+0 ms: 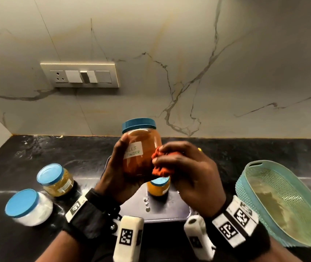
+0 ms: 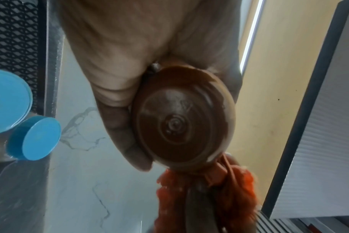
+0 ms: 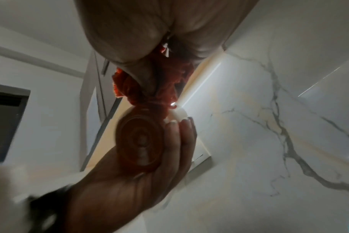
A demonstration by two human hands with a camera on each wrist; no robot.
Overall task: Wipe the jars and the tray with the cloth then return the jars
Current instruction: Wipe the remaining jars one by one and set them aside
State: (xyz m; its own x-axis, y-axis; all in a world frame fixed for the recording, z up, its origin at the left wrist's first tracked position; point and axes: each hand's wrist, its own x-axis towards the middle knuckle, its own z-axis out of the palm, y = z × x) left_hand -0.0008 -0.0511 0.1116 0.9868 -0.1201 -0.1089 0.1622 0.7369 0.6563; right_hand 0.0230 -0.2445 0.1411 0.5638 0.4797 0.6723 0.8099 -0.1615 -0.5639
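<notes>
Holding the chilli powder jar (image 1: 141,148) up in front of the marble wall (image 1: 188,53), our left hand (image 1: 117,176) wraps its palm and fingers round the jar's left side and base, with the thumb lying up along the front beside the white label. The jar stands nearly upright, blue lid on top, lifted clear above the tray (image 1: 166,210). Our right hand (image 1: 186,173) comes in from the jar's right, knuckles up, fingers curled tight over a bunched orange cloth (image 1: 160,163) that presses against the jar's lower right side. Both wrists carry black bands with coded tags.

From the left wrist we see the jar's round brown base (image 2: 181,119) cradled by that hand's fingers (image 2: 118,126), with the cloth (image 2: 235,197) touching the base's lower edge. From the right wrist the cloth (image 3: 165,88) is pinched deep in the closed fingers and meets the jar's base (image 3: 139,141), which sits in the other hand's palm (image 3: 130,189).

Directly below the lifted jar, a small yellow jar (image 1: 159,187) stands on the tray. Left of the tray, on the black counter (image 1: 28,148), stand a jar of amber contents (image 1: 55,179) and a jar of white powder (image 1: 28,207), both blue-lidded and near each other. Right of the tray lies a teal basket (image 1: 255,186), tilted. On the wall, up and to the left of the lifted jar, is a switch plate (image 1: 80,74).
</notes>
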